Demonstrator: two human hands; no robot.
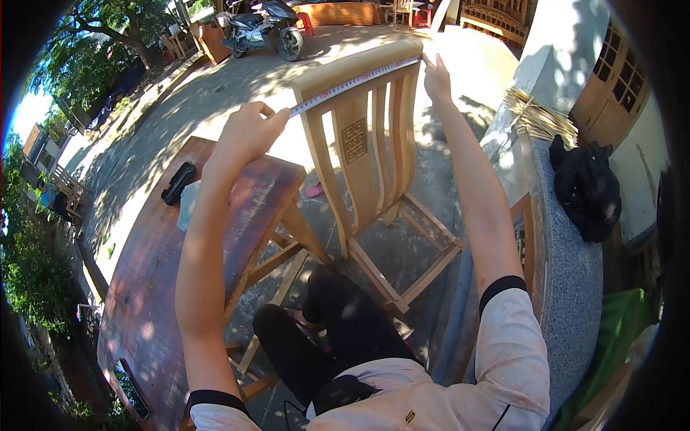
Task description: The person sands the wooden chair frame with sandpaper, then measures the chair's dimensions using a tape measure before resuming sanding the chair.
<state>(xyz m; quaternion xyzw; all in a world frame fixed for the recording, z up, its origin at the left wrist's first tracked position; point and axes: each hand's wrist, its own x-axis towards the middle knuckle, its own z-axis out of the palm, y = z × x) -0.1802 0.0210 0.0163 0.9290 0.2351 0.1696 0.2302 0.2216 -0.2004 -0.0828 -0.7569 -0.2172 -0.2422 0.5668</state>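
A white tape measure [359, 81] with red marks stretches across the top rail of a pale wooden chair [359, 66]. My left hand [253, 131] is closed around the tape just past the rail's left end; whether it also holds a case is hidden. At the rail's right end, my right hand [438, 80] pinches the other end of the tape against the wood. The chair back has upright slats and a carved square pattern [354, 140] on its middle panel. Its seat frame [406, 276] has no panel in it.
Left of me stands a worn reddish table [154, 287] with a black object [178, 182] and a phone [131, 388] on it. A granite ledge [564, 309] on the right bears a black cloth [586, 188] and thin sticks [539, 116]. A motorbike [262, 29] is parked behind.
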